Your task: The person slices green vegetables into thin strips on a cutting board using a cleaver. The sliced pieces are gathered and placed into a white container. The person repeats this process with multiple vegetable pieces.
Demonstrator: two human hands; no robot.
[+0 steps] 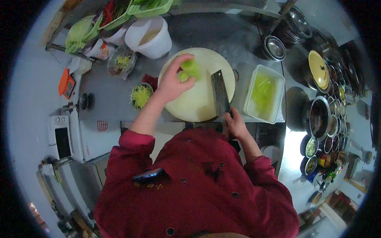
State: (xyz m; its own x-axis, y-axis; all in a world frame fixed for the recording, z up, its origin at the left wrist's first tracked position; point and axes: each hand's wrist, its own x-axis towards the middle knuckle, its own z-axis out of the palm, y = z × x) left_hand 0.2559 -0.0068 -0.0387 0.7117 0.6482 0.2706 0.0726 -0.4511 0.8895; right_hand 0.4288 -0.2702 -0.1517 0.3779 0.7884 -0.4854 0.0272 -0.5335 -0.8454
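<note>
Over the upper left part of a round, pale cutting board [196,98] is my left hand [174,78], its fingers curved around pieces of a light green vegetable [190,70], blurred. My right hand [235,123], near the board's lower right edge, grips the handle of a cleaver [219,92]. The dark blade lies over the right part of the board, apart from the green pieces. Right of the board, a white rectangular tub [279,102] holds light green vegetable matter. A small bowl of shredded yellow-green vegetable [141,95] stands to the left.
A white bucket [162,44] stands behind the board at left, beside a plastic-wrapped container [122,62]. Farther left are a cabbage [79,32] and a green basket [151,8]. Stacked metal bowls [275,49] stand at the back right, with a large metal pot [320,119] beyond the tub.
</note>
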